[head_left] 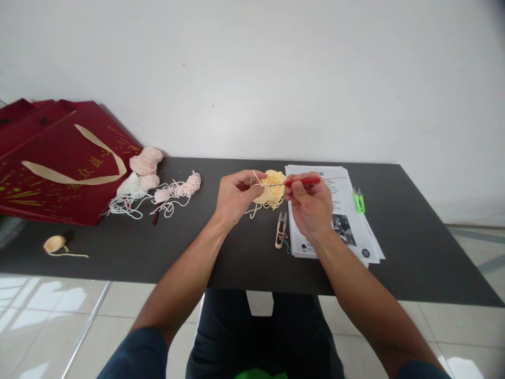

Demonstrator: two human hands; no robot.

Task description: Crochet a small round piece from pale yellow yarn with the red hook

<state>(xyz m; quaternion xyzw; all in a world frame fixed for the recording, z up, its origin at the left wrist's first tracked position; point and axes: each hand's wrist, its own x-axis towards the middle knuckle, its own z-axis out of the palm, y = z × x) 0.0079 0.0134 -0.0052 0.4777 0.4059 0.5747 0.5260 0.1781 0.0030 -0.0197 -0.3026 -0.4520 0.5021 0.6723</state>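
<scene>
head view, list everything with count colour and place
Table: one, dark grey, middle
Wall: one, white, behind table
Floor: one, pale, below
Bags: count unclear, dark red, left
Pink yarn: several bundles, beside bags
White yarn: count unclear, beside bags
Stick: one, dark red, near yarn
Cup-shaped piece: one, cream, front left
Yellow yarn: one bundle, centre
Papers: count unclear, white, right
Cream snips: one, left of papers
Green snips: one, right edge of papers
Red-handled tool: one, red, centre
Green item: one, bottom edge
Trousers: one pair, dark, bottom
Left hand: one, centre, on pale yarn
Right hand: one, centre, holding tool
</scene>
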